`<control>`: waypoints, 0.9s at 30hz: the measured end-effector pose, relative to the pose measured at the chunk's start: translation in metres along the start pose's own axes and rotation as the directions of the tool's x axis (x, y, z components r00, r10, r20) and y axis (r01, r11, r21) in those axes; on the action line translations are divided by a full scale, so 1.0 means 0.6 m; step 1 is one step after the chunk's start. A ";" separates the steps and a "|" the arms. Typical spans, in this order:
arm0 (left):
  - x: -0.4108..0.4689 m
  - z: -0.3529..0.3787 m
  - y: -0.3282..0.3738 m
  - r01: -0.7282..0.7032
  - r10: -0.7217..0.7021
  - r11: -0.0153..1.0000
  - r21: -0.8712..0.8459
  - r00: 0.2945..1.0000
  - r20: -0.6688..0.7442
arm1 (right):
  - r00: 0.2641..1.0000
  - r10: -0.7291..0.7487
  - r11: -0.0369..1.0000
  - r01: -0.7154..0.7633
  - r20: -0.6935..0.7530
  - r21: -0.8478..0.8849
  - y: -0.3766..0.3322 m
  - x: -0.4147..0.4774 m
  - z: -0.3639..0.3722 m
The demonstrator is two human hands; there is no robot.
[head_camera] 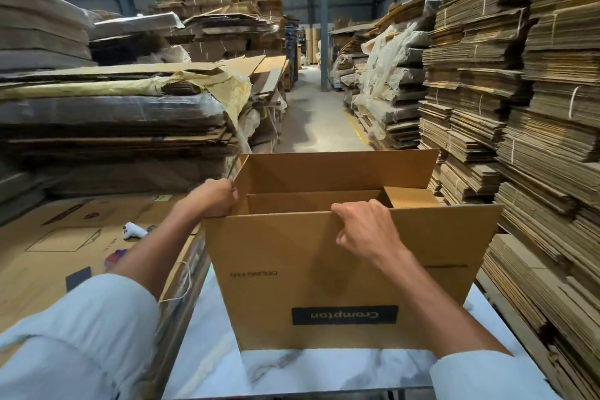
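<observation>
Head view: cardboard box (pixel 350 273) stands squared open on the white marbled worktop (pixel 324 370), close to the person's body. Print is upside down, so probably the bottom end is up for closing. Left hand (pixel 216 198) is at the box's top left corner, fingers (pixel 232 195) curled round the side flap edge, likely steadying the box or starting that flap inward. Right hand (pixel 363 230) is on the near long flap, fingers hooked over its top edge and thumb on the outer face, a grip that gives leverage to fold it in. Far long flap is upright; right short flap looks already folded in. Flat carton sheets (pixel 65 253) lie to the left with a white tool (pixel 133 230) on them, apart from the box. Bundled carton stacks (pixel 535 107) line the aisle.
</observation>
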State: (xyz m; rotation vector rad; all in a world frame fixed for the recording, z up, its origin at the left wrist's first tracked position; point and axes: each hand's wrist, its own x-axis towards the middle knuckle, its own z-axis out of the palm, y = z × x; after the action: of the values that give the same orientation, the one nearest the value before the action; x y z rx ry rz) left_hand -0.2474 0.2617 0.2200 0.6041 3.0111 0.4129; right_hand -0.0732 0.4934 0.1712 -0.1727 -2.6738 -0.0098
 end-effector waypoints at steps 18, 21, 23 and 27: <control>-0.001 0.042 -0.058 0.067 -0.087 0.967 -0.247 0.994 -0.070 | 0.393 0.412 0.864 -0.456 0.822 -0.215 0.138 0.108 -0.079; -0.005 0.044 -0.067 0.066 -0.083 0.967 -0.246 0.995 -0.058 | 0.466 0.530 0.805 -0.541 0.708 -0.246 0.159 0.090 -0.056; -0.011 0.045 -0.070 0.072 -0.091 0.963 -0.260 0.994 -0.064 | 0.556 0.576 0.800 -0.534 0.599 -0.274 0.166 0.082 -0.041; -0.019 0.044 -0.068 0.063 -0.088 0.961 -0.270 0.993 -0.080 | 0.553 0.614 0.778 -0.546 0.563 -0.312 0.173 0.085 -0.024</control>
State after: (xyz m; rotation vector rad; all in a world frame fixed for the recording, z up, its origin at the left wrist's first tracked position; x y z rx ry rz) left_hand -0.2497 0.2276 0.1836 0.4580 2.9736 0.8468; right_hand -0.0993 0.6019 0.2042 -1.3316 -3.1268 0.1537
